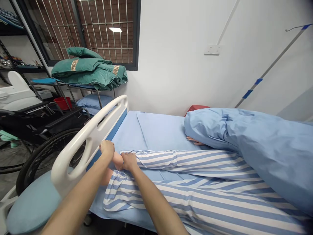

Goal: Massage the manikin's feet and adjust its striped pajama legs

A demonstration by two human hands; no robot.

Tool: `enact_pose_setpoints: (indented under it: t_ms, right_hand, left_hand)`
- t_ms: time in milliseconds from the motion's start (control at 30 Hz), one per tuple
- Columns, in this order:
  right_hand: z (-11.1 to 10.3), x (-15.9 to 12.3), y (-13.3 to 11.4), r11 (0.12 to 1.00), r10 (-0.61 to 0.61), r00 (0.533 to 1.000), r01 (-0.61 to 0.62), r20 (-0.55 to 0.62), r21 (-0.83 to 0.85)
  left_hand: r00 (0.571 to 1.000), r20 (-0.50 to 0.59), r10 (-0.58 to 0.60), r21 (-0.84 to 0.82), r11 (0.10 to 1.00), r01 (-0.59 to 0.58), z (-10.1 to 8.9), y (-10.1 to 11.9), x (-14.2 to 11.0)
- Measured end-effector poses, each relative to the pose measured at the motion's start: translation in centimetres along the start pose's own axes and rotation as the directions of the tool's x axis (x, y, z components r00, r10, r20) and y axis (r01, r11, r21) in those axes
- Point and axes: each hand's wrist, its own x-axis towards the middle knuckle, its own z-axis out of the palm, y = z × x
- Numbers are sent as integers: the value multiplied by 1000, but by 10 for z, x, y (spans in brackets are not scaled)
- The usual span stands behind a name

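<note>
A figure in blue-and-white striped trousers (186, 195) lies along the bed, with both feet toward the footboard. My left hand (107, 148) is closed over the toe end of the farther foot (118, 160). At the ankle of that same foot, my right hand (129, 161) is wrapped around the trouser cuff and heel area; its fingertips are partly hidden. The nearer foot (106, 177) pokes out of its trouser leg below my left forearm, untouched by my hands. A light blue quilt (244, 140) is bunched over the upper legs and body, and a hand (195, 141) shows beneath its edge.
The white footboard (91, 130) rises just left of the feet. Beyond it stand a wheelchair (49, 130) and a rack with folded green quilts (90, 70). A pale blue padded seat (36, 202) is at lower left. An IV pole (269, 68) leans at right.
</note>
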Motion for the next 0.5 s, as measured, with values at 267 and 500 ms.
enact_pose_setpoints:
  t_ms: [267,500]
  right_hand:
    - [2,3,2,1000,4,1000,-4,12,-14]
    - [-11,0,-11,991,-127,985,122,-113,-52]
  left_hand:
    - [991,-69,118,35,993,-116,7,0,0]
    - [845,-466,262,-76,940,-334,24,11,-37]
